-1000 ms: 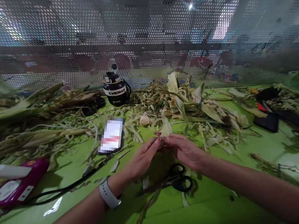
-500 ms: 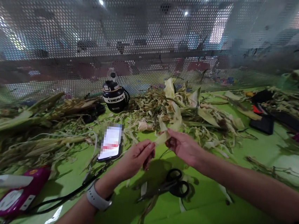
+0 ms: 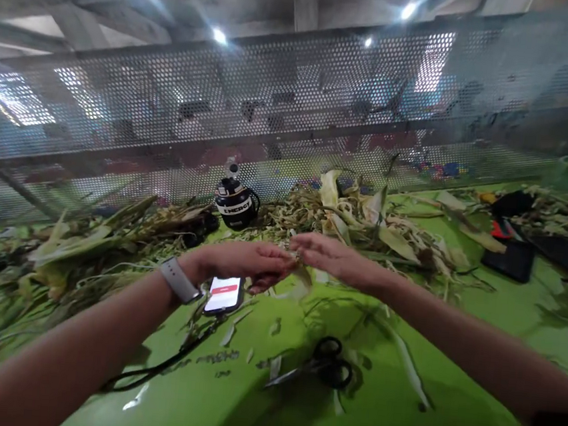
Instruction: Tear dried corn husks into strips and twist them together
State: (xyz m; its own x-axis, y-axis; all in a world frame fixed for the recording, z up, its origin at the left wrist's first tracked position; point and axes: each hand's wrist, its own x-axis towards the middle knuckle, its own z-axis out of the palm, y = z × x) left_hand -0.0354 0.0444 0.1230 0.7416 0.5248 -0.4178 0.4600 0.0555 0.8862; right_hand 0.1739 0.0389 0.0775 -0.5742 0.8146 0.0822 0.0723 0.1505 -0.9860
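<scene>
My left hand point(image 3: 259, 264), with a pale watch strap on its wrist, is closed, its fingertips pinched on a pale strip of corn husk point(image 3: 302, 286). The strip hangs below the fingers and is blurred. My right hand point(image 3: 332, 258) is held palm down against the left fingertips, fingers stretched out; its thumb is hidden. Below the hands, black-handled scissors point(image 3: 332, 365) lie on the green table point(image 3: 384, 423). Behind them is a heap of dried husks and shreds point(image 3: 397, 234).
A phone point(image 3: 224, 296) with a lit screen lies by my left hand, a dark cord point(image 3: 169, 366) running from it. A black bottle point(image 3: 236, 205) stands at the back, before a perforated metal screen point(image 3: 295, 100). More husks point(image 3: 84, 247) cover the left. A dark phone-like slab point(image 3: 509, 260) lies right.
Both hands have risen and come together; the right fingers have straightened. The husk strip, earlier stretched between the hands, now hangs under them. The camera view has tilted up.
</scene>
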